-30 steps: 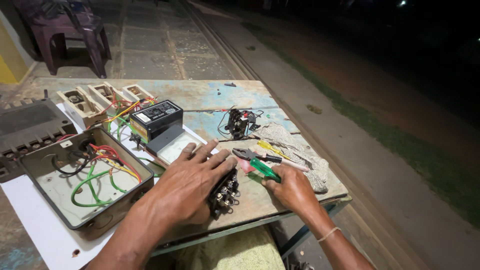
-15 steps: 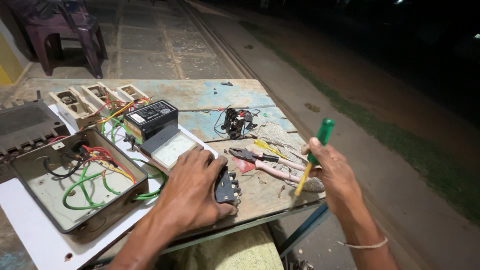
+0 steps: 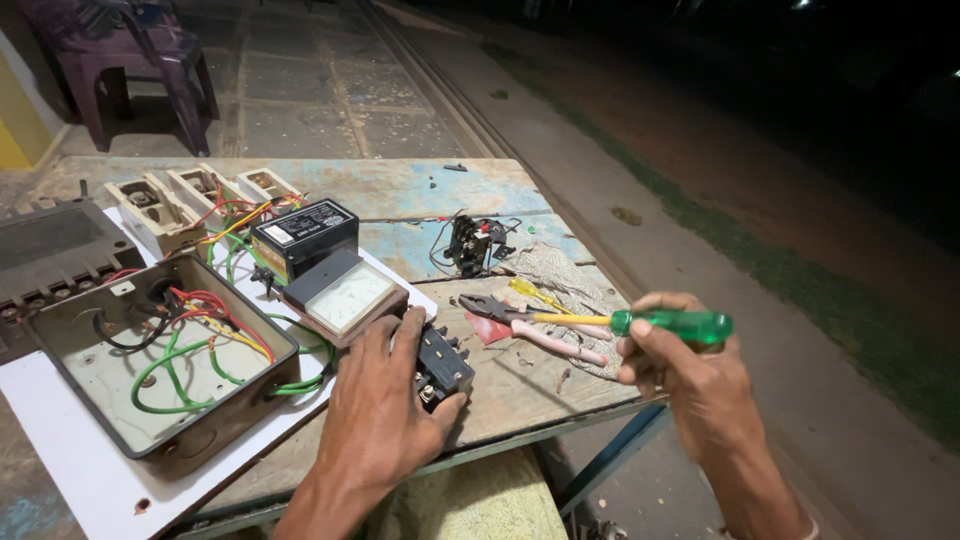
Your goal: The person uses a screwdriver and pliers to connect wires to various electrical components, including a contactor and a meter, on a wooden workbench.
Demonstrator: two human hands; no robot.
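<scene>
Screwdriver (image 3: 640,322) with a green handle and a yellow shaft is sitting in the right hand (image 3: 685,375), whose fingers are closing around the handle and holding it level, off the near right edge of the table (image 3: 400,190), with the tip pointing left toward the pliers (image 3: 520,325). The left hand (image 3: 380,410) is pressing down on a small black switch block (image 3: 443,365) at the near edge of the table, fingers wrapping over its top and thumb resting against its near side, so this hand is gripping the block firmly. Judging by this, the block is being steadied for the tool, but the tip is not yet touching any screw; the screw work on it looks undone. Just to the left, an open metal box (image 3: 150,370) is lying on a white board (image 3: 70,460), and red, yellow and green wires (image 3: 190,350) are looping loose inside it and running out toward a black meter (image 3: 305,238) and a pale dial unit (image 3: 350,298) beside it, so the wiring seems far from finished. Three cream fuse holders (image 3: 190,195) are waiting at the far left, and a dark box lid (image 3: 55,250) is lying beyond the box. Another small black part (image 3: 470,243) with thin leads is sitting farther back, near a rag (image 3: 560,275). A purple plastic chair (image 3: 130,60) is standing on the pavement beyond the table.
</scene>
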